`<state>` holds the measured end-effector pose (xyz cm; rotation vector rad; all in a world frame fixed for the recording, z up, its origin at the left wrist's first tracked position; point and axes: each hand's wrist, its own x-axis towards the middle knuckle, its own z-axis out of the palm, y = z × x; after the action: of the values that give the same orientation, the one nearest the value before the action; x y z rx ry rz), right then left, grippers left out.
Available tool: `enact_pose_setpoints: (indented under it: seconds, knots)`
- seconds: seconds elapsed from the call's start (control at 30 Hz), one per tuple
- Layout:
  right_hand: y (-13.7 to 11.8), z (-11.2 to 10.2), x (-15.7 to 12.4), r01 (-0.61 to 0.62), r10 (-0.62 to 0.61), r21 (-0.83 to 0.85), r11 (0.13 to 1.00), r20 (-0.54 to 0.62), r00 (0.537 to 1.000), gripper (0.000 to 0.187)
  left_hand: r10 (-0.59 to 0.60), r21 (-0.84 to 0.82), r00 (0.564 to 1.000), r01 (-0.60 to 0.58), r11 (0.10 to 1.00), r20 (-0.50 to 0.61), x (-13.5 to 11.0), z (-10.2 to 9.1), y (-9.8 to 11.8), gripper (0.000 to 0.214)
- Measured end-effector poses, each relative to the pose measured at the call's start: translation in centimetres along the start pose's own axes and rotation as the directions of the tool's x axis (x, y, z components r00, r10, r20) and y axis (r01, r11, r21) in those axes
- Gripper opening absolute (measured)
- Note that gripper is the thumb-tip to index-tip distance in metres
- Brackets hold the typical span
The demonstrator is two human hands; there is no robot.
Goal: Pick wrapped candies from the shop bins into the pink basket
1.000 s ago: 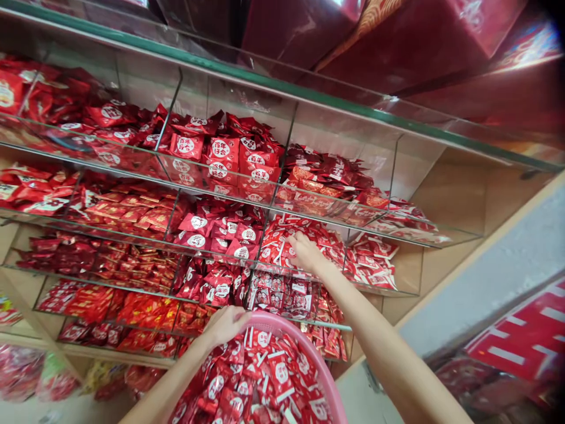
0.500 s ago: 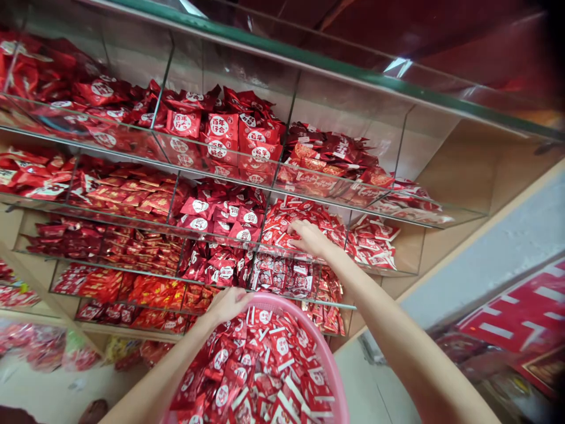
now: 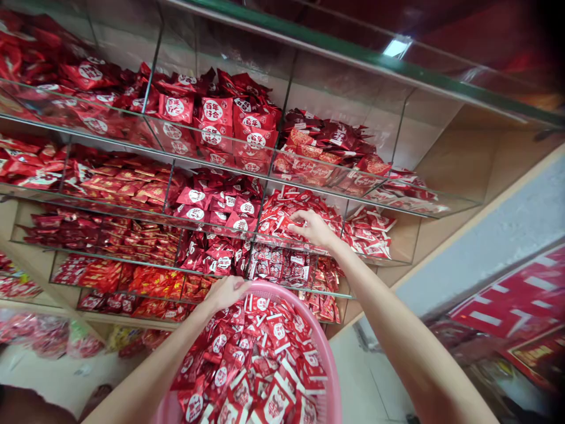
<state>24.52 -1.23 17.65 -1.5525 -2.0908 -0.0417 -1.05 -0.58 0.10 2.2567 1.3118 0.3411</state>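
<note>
My left hand (image 3: 227, 291) is closed over the far rim of a pink plastic basket (image 3: 332, 368). Small red-and-white packets (image 3: 265, 353) fill the basket, many with round white labels. My right hand (image 3: 311, 228) reaches over the front glass of a shelf compartment, above a heap of small red packets (image 3: 276, 215). Its fingers are bent but apart from the thumb, and no packet shows between them. Whether the fingertips touch the heap I cannot tell.
Tiered shelves with glass fronts and dividers (image 3: 286, 97) hold several kinds of red packets, including larger square ones (image 3: 216, 112). A thick glass edge (image 3: 353, 56) crosses above my hands. Bagged goods (image 3: 48, 335) lie on the floor at left; a red-and-white printed sheet (image 3: 507, 294) is at right.
The view has shifted slightly, so the shelves appear a little higher. My right hand stays over the same heap, its fingers and thumb a bit farther apart. My left hand keeps the rim.
</note>
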Motion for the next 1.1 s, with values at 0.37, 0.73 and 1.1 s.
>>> enact_pose_setpoints:
  seconds: [0.37, 0.73, 1.1]
  knots:
    - [-6.5, 5.5, -11.0, -0.059, 0.042, 0.323, 0.945, 0.062, 0.997, 0.014, 0.004, -0.023, 1.000, -0.004, 1.000, -0.013, 0.8, 0.6, 0.0, 0.061]
    - [-6.2, 13.4, -13.6, 0.021, 0.016, -0.259, 0.966, 0.142, 0.990, 0.013, -0.062, -0.097, 0.998, 0.063, 0.993, 0.011, 0.2, 0.0, 1.0, 0.071]
    - [-6.6, 13.5, -14.1, 0.067, -0.037, -0.304, 0.950, 0.102, 0.994, 0.012, -0.064, -0.126, 0.998, 0.061, 0.990, -0.015, -0.1, -0.3, 0.3, 0.062]
